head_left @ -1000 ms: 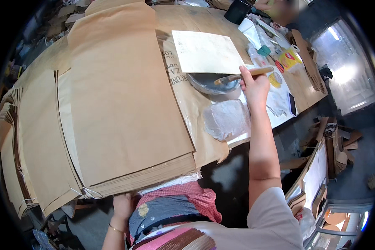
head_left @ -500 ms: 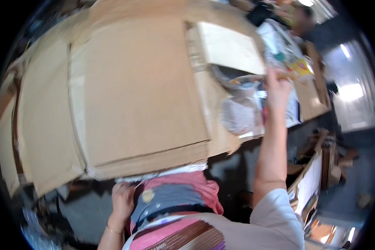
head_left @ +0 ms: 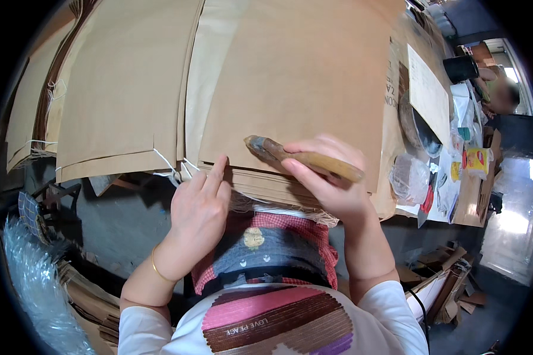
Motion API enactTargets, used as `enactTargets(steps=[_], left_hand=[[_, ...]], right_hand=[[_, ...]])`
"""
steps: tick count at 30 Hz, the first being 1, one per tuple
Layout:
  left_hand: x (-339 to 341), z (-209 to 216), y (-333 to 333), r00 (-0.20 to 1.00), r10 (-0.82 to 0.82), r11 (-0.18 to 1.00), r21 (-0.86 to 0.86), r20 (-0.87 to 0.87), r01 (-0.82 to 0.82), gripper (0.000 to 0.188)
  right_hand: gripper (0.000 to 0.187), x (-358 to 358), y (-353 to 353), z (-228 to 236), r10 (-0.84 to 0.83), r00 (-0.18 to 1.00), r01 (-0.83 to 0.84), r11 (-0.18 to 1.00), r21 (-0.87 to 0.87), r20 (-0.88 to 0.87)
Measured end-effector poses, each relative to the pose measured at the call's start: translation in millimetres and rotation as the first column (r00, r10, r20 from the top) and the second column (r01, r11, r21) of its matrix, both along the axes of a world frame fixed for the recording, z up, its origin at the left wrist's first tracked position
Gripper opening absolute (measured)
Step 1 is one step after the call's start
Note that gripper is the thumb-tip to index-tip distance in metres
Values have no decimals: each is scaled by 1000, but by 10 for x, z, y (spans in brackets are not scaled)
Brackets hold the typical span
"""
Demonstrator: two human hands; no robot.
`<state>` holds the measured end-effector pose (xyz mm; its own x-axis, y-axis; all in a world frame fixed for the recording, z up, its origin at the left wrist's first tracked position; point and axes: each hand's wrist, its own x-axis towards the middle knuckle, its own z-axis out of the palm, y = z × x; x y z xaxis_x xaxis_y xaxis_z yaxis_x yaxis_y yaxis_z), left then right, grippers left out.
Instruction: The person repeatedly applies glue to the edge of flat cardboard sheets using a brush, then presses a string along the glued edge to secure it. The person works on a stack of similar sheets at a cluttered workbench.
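A stack of large brown kraft paper sheets lies in front of me, its near edges fanned in thin steps. In my right hand is a brush with a wooden handle, its worn bristle end pointing left just over the top sheet, near its front edge. I cannot tell whether the bristles touch the paper. My left hand is at the stack's near left corner, index finger stretched out onto the edge of the sheets, the other fingers partly bent. Nothing shows in it.
Right of the stack are a dark bowl partly under a pale board, a clear plastic bag, a red-handled blade and a yellow packet. Tied paper stacks lie left. Another person is at far right.
My right hand has come from beside the bowl back over the stack with the brush. My left hand has risen from my lap to the stack's edge. The view has turned.
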<state>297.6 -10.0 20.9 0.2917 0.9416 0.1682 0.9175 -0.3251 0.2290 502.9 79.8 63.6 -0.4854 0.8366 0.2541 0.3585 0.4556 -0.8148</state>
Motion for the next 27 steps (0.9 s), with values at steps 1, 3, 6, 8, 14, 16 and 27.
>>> enactTargets(steps=[1, 3, 6, 8, 14, 16, 27], left_hand=[[-10, -26, 26, 1000, -17, 1000, -15, -19, 17, 12], [-32, -91, 61, 997, -52, 998, -49, -56, 49, 11], [-53, -149, 77, 997, -58, 998, -24, -50, 57, 12], [-51, -165, 82, 997, -56, 998, -16, -53, 55, 12], [-15, -212, 103, 997, -37, 999, -42, -66, 34, 11], [11, -221, 116, 999, -34, 999, -33, -20, 34, 11], [106, -174, 159, 995, -44, 995, -91, -85, 36, 7]], right_hand=[[12, -13, 18, -14, -4, 1000, 4, 1000, 8, 16], [11, -26, 41, -54, -12, 999, 11, 1000, 23, 48], [10, -52, -23, 26, -83, 996, 86, 994, -68, 40], [9, -121, -43, 13, -78, 996, 74, 992, -104, -31], [6, 16, -28, -105, -279, 960, 273, 908, -318, 27], [15, 293, -23, -116, -355, 926, 376, 901, -215, 130], [27, 1141, -41, -211, -565, 671, 546, 815, 195, 481]])
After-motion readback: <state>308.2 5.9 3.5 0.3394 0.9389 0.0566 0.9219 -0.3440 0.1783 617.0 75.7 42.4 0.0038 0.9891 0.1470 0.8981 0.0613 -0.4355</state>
